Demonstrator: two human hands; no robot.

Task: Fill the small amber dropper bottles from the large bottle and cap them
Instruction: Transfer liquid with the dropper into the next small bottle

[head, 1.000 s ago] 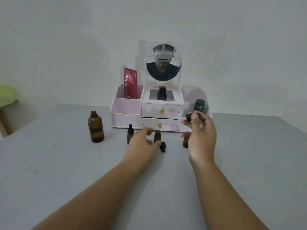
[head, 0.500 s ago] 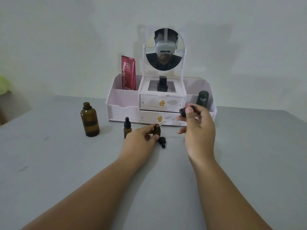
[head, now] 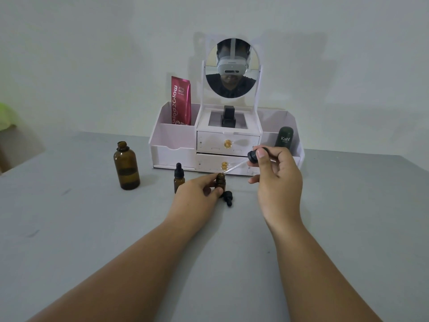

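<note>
My left hand (head: 197, 195) grips a small open amber bottle (head: 220, 181) standing on the grey table (head: 69, 228). My right hand (head: 277, 182) pinches a black dropper cap (head: 253, 156); its glass pipette (head: 234, 168) slants down with the tip at the bottle's mouth. A capped small amber bottle (head: 179, 178) stands just left of my left hand. Another black dropper cap (head: 228, 198) lies on the table by my left thumb. The large amber bottle (head: 126, 166), uncapped and partly filled, stands further left.
A white vanity organiser (head: 176, 145) with a round mirror (head: 232, 68) and two drawers stands behind the bottles. It holds a red tube (head: 181, 101), a black item (head: 228, 117) and a dark green Kahf container (head: 285, 138).
The view has tilted and drawn closer. My right hand has brought the dropper down from above, and the pipette tip now reaches the mouth of the bottle under my left hand.
</note>
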